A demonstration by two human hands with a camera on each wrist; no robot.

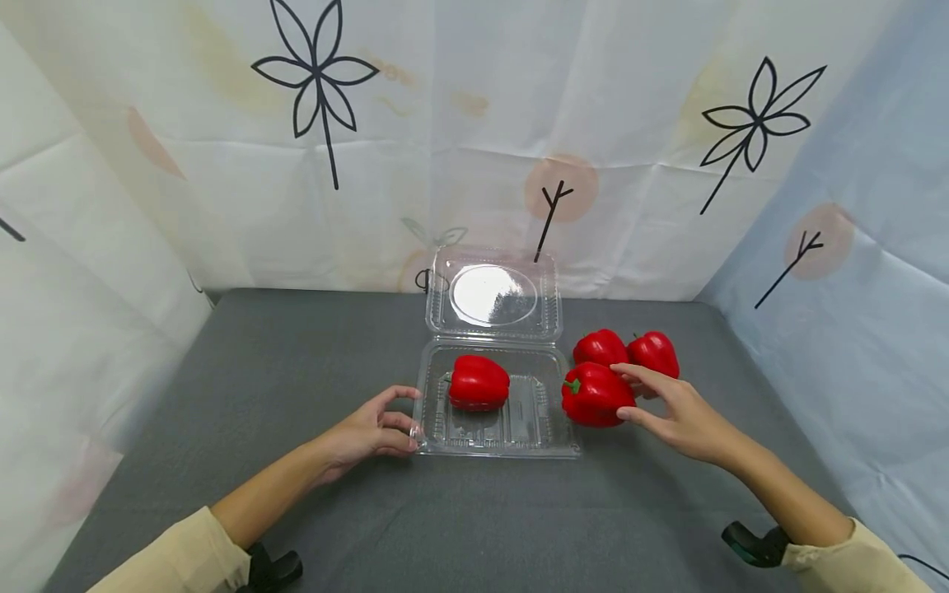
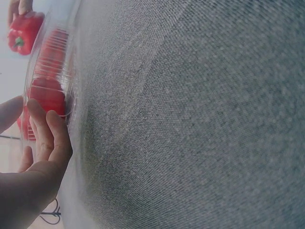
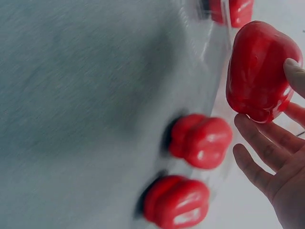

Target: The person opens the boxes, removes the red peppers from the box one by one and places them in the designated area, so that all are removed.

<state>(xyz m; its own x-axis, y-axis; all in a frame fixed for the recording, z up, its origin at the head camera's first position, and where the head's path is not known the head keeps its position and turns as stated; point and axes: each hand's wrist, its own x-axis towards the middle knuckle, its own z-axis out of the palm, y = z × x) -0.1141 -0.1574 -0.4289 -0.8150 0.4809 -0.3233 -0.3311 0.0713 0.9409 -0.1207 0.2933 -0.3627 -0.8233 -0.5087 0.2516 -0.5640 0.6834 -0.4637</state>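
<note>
A clear plastic clamshell container [image 1: 522, 445] lies with its lid raised at the back. One red bell pepper [image 1: 479, 384] rests inside, on the left half of its base. My left hand [image 1: 376, 428] holds the container's left edge, fingers at the side wall. The right hand [image 1: 678, 416] grips another red bell pepper [image 1: 593, 397] between thumb and fingers, above the container's right edge. Its green stem points left. In the right wrist view this pepper [image 3: 259, 71] is held up off the table.
Two more red bell peppers, one [image 1: 599, 347] nearer the container and one [image 1: 656, 354] farther right, sit on the grey table [image 1: 311, 346] behind the right hand. The transparent lid [image 1: 493, 295] stands near a patterned curtain [image 1: 630, 123].
</note>
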